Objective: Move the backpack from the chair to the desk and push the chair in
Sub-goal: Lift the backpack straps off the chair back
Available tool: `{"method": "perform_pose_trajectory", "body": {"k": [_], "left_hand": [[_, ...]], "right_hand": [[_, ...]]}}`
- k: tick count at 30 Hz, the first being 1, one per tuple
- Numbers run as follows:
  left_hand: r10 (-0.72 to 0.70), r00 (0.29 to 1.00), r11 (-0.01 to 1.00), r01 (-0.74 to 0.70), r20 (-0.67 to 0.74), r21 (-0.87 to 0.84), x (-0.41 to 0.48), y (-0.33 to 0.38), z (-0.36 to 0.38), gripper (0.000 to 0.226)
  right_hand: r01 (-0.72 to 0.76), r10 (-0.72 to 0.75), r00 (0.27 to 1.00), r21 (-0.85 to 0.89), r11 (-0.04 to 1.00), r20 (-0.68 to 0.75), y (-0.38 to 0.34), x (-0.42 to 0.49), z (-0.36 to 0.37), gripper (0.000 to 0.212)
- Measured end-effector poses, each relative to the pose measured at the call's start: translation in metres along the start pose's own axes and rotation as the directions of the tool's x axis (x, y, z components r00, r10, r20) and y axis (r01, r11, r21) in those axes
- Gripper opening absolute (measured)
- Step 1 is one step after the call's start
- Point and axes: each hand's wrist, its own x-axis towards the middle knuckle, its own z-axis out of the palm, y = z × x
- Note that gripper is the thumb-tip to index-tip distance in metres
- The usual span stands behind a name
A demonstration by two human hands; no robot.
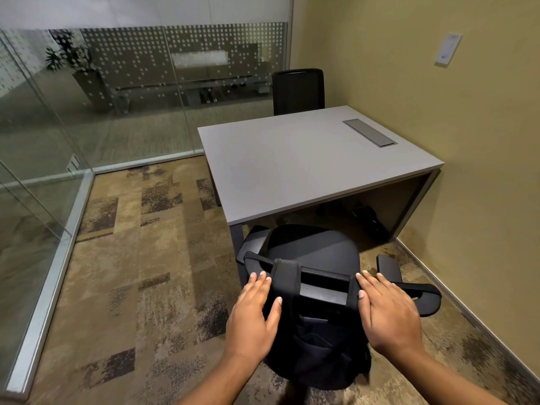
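Observation:
A black backpack (317, 355) hangs behind the backrest of the black office chair (314, 248), with one strap (287, 276) looped over the backrest's top edge. The chair stands pulled out from the near edge of the grey desk (292, 171), its seat partly under the desktop. My left hand (257, 312) lies flat against the backpack's upper left side, fingers apart. My right hand (390, 312) lies flat on the upper right side, over a second strap (423, 292) that trails off to the right. Neither hand's fingers are curled around anything.
A cable hatch (369, 132) is set into the desk's far right. A second black chair (298, 92) stands behind the desk. A yellow wall (467, 141) runs along the right, a glass partition (87, 112) along the left and back. Patterned carpet (140, 258) lies to the left.

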Motion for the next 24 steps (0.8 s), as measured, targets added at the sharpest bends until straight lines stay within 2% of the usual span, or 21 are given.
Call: {"method": "perform_pose_trajectory", "body": {"k": [24], "left_hand": [[0.042,0.998,0.998,-0.039,-0.057,0.055,0.0003,0.0040,0.0011,0.044]], "right_hand": [[0.000,0.000,1.000,0.007,1.000,-0.015,0.0001,-0.0017,-0.0019,0.060]]}}
